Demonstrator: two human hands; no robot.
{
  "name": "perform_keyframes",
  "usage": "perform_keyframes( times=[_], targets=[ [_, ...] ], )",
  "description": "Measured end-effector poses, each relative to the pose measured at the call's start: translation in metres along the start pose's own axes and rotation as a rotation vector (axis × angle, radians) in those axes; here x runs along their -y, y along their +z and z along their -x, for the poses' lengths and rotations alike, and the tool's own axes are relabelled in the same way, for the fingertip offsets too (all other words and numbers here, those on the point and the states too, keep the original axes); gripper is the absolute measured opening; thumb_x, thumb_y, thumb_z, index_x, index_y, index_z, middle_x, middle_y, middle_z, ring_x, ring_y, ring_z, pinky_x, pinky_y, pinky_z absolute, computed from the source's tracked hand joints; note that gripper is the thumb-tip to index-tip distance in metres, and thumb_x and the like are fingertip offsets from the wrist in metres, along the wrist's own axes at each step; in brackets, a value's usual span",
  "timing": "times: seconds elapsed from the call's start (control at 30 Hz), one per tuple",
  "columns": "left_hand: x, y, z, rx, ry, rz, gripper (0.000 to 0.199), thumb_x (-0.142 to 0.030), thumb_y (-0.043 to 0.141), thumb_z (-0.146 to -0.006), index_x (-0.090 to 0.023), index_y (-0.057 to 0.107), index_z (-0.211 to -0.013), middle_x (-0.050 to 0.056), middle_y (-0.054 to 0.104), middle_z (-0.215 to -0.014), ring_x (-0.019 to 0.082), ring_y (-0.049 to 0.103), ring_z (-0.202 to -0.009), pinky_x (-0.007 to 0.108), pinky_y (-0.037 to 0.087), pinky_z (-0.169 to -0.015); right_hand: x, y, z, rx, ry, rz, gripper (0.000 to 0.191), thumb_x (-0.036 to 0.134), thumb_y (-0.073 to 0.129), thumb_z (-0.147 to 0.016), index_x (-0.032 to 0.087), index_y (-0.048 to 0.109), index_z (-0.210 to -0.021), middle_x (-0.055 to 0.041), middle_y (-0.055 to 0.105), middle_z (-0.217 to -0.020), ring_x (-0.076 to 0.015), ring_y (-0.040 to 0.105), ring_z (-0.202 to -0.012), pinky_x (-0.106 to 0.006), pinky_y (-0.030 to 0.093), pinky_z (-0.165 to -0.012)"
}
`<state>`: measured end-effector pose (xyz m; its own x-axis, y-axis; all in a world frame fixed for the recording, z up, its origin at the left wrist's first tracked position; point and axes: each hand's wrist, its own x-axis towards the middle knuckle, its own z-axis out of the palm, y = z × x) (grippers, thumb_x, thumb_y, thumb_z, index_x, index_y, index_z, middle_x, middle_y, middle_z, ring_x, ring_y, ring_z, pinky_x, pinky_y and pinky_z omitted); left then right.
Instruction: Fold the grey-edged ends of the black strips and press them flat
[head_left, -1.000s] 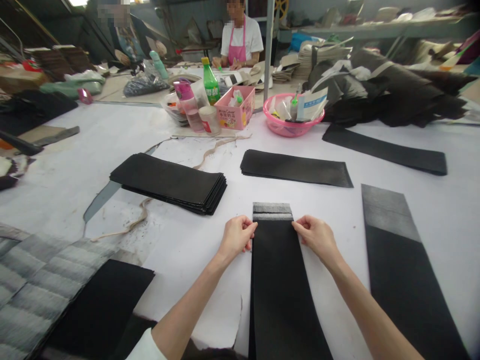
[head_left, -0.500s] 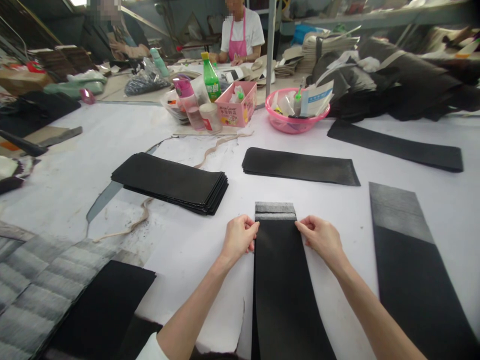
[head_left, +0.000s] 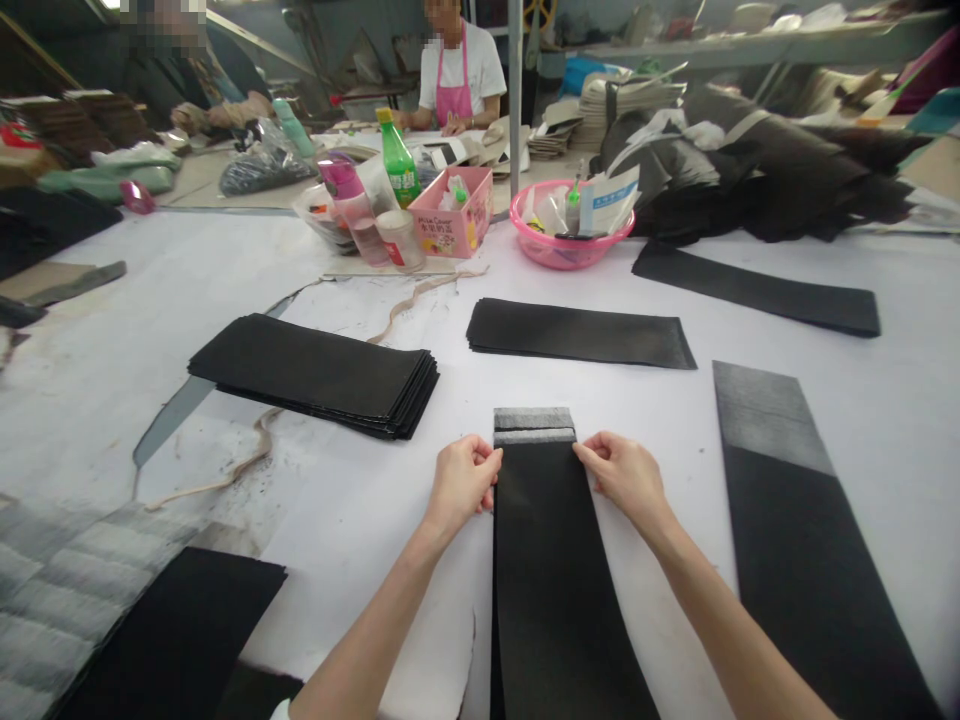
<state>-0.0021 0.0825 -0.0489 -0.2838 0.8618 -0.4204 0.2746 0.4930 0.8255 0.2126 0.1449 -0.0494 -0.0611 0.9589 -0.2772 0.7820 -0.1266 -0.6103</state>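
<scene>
Black strip [head_left: 555, 570] runs toward the bench's [head_left: 337, 500] near edge; my left hand [head_left: 463, 475] and right hand [head_left: 624, 472] pinch its far corners, apparently aligning; next calls for steadiness.

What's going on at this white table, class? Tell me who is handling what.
A person works with both bare hands at a white table. The left hand and right hand pinch opposite edges of a black strip, just below the grey bands at its far end. A stack of black pieces lies beyond the left hand, and a part-grey black strip lies to the right. Across the way sits a co-worker in a pink apron.
</scene>
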Motion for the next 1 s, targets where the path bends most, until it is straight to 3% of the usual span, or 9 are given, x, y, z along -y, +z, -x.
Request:
perform_keyframes(
  times=[0.57,1.0],
  targets=[
    [0.0001,0.0014,0.0004,-0.008,0.003,0.006,0.02,-0.029,0.055,-0.087,-0.017,0.052,-0.072,-0.005,0.057,-0.05,0.009,0.052,-0.029,0.013,0.03,-0.025,0.0017,0.0017,0.0036,-0.053,-0.051,0.122,0.025,0.043,0.053,-0.088,0.025,0.06,-0.072,0.0046,0.061,-0.055,-0.0184,0.061,-0.06,-0.027,0.032,-0.056],
    [0.0022,0.0021,0.0006,-0.024,0.037,-0.028,0.02,-0.028,0.053,-0.087,-0.018,0.052,-0.071,-0.006,0.056,-0.049,0.01,0.052,-0.03,0.015,0.032,-0.024,0.0054,0.0071,0.008,-0.1,-0.1,0.268,0.023,0.04,0.051,-0.094,0.024,0.058,-0.079,0.0016,0.065,-0.069,-0.0181,0.058,-0.064,-0.027,0.028,-0.055]
  ],
)
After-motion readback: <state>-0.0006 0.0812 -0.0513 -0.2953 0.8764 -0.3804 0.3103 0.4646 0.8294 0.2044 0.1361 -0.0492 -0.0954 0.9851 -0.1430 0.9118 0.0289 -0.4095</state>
